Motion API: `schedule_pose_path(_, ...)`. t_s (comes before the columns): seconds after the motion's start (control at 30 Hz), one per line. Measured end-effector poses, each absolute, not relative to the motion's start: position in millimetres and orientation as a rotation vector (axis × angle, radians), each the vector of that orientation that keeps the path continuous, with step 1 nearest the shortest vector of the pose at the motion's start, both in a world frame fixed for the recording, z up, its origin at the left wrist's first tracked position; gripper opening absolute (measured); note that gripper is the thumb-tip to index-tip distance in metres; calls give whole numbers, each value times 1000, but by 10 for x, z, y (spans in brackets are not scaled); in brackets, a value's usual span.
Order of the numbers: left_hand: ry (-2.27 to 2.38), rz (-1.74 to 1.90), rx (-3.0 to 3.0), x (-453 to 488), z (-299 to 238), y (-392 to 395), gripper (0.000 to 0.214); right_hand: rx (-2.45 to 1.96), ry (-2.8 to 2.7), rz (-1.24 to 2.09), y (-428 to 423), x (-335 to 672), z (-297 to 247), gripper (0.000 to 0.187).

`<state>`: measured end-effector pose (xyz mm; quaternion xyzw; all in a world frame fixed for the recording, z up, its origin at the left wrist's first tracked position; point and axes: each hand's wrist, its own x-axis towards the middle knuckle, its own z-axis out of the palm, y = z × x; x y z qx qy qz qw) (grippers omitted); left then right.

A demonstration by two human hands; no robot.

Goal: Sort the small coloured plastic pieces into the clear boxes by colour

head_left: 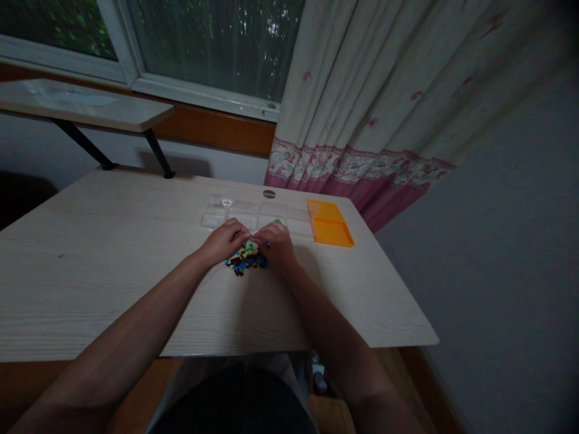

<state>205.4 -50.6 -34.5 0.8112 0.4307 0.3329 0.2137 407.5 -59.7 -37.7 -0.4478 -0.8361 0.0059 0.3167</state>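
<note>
Head view: holding left hand (227, 241) and right hand (277, 241) curled around pile of small coloured pieces (246, 261), fingertips bunched; cannot tell if pinching a piece; find pile well in from counter's (113, 253) near edge, between hands, nearward of fingertips; judge neither hand nearer, no clear long axis; note clear compartments (244, 208) farward, orange tray (333, 232) toward far right corner.

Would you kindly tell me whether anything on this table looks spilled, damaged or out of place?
Only a small dark mark on the left side of the pale tabletop stands out against the plain grain; stain or damage, I cannot tell. The colored pieces lie loose, but heaped together.
</note>
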Motion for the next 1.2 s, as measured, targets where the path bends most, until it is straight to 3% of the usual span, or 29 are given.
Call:
schedule_pose_path(0.2, 1344, 984, 2250, 1991, -328, -469, 32, -1317, -1957, -78, -522, 4159, -424, 11)
schedule_pose_path(0.47, 1510, 770, 2474, 1904, -272, -492, 30, -1576, -1667, -207, -336, 4406, -556, 18)
schedule_pose_path(1.07, 1218, 681, 2562, 1930, -273, -512, 24, -1545, -1651, -223, -345, 4362, -575, 22)
schedule_pose_path(1.2, 1072, 667, 2543, 1894, -277, -501, 32, -1555, -1674, -198, -349, 4351, -562, 22)
